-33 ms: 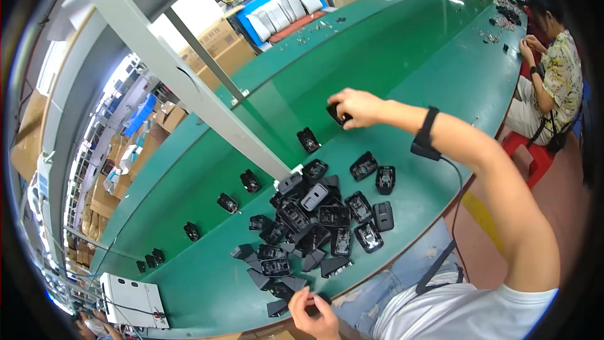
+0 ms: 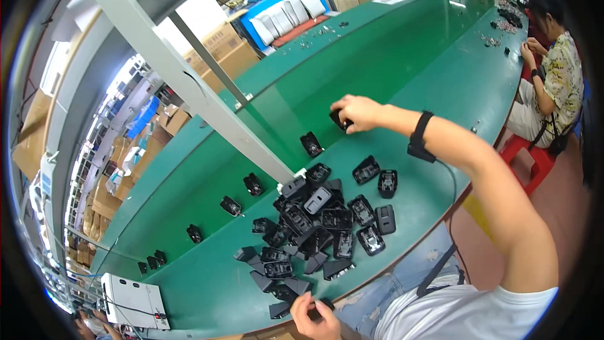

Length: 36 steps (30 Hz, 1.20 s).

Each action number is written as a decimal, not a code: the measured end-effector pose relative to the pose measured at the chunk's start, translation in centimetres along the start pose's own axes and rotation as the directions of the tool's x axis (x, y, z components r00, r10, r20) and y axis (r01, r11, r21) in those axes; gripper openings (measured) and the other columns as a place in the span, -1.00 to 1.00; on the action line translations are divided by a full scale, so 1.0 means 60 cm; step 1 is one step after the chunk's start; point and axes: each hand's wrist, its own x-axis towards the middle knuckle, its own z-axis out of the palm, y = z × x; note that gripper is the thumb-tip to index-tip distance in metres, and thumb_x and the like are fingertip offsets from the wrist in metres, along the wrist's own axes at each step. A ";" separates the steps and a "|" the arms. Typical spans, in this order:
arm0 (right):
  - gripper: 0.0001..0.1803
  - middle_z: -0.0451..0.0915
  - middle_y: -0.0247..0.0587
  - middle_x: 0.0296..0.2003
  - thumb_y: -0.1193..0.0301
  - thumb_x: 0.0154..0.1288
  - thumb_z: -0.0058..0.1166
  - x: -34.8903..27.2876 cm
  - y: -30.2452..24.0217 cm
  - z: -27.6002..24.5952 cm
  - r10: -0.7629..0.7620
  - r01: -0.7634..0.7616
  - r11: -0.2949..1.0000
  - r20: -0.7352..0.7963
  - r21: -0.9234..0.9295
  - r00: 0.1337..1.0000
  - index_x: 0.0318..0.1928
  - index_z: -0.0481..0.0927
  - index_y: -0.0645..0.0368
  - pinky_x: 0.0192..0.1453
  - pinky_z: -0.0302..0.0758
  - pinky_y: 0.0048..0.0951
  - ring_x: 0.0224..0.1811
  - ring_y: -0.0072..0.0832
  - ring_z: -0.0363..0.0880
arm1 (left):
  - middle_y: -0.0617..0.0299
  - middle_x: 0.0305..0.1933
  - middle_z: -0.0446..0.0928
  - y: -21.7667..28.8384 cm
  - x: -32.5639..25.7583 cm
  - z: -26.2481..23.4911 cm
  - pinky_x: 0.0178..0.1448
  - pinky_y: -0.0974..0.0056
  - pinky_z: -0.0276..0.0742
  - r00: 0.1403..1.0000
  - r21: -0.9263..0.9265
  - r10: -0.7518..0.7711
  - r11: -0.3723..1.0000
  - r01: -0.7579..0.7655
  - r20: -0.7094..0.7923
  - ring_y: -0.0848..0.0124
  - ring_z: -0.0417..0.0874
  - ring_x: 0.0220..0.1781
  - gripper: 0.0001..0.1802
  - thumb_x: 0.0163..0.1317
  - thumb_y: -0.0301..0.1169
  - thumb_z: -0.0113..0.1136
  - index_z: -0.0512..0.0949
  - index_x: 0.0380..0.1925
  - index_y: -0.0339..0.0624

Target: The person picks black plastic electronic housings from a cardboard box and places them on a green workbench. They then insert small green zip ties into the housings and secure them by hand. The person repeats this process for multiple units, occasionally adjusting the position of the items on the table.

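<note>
My right hand reaches out over the green belt, its fingers closed on a black plastic housing. Low in the view, my left hand is curled round a dark piece, mostly hidden by the fingers; it looks like another black housing. Between my hands lies a heap of black housings, some showing their hollow insides, others their smooth backs. A few loose ones rest to the right of the heap. Nearest to my right hand on the belt is a single black housing with parts inside.
More housings sit spaced along the belt to the left. A white metal post rises beside the heap. A white box stands at the lower left. Another person sits at the bench on the right.
The whole view has shifted slightly. Both hands keep nearly the same place and hold.
</note>
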 end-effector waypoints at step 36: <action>-0.82 0.56 -0.30 -0.08 0.46 0.47 0.01 -0.425 -0.192 0.084 0.532 -0.292 0.544 -0.054 0.786 0.845 -0.12 0.57 0.36 0.09 0.35 -0.58 -0.05 -0.57 0.48 | 0.00 -0.02 0.67 -0.528 -0.697 0.002 0.19 0.10 0.50 0.108 0.318 -0.971 0.173 0.932 0.214 0.04 0.65 0.07 -0.50 0.24 -0.04 0.12 0.62 0.07 -0.08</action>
